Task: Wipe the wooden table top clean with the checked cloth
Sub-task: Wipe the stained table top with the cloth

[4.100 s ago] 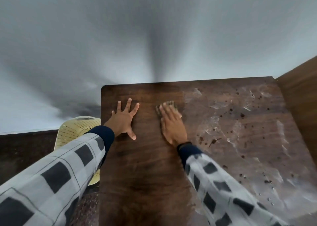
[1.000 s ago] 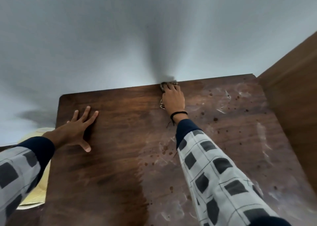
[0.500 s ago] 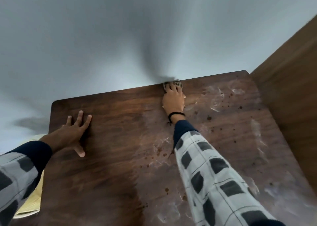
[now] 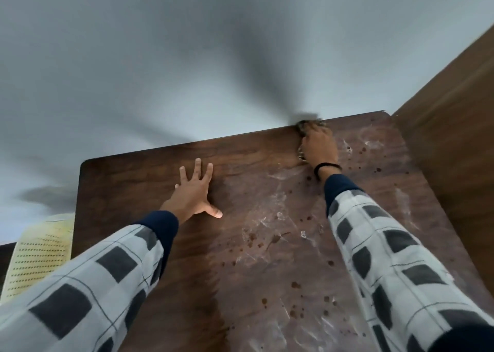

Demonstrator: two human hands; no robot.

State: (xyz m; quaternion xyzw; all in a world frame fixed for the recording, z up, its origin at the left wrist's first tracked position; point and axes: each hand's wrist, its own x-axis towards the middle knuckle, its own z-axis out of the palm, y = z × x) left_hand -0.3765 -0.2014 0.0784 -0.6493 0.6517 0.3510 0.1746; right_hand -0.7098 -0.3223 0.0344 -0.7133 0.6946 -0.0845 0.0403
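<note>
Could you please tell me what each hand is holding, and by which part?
Right hand lies on the checked cloth, covering most of it; grip unclear. Left hand rests flat, empty.

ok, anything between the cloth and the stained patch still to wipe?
Nothing visible. The checked cloth is under the right hand at the far edge of the table top; the stains lie on bare wood nearer the person. The left hand rests flat to the left, off that path.

- Soft, dimmish light; a dark shadow [image 4: 263, 65] fans up the pale wall [image 4: 107, 44] from the far edge of the table [image 4: 128, 185].
- Wide-angle bending toward the frame's edges.
</note>
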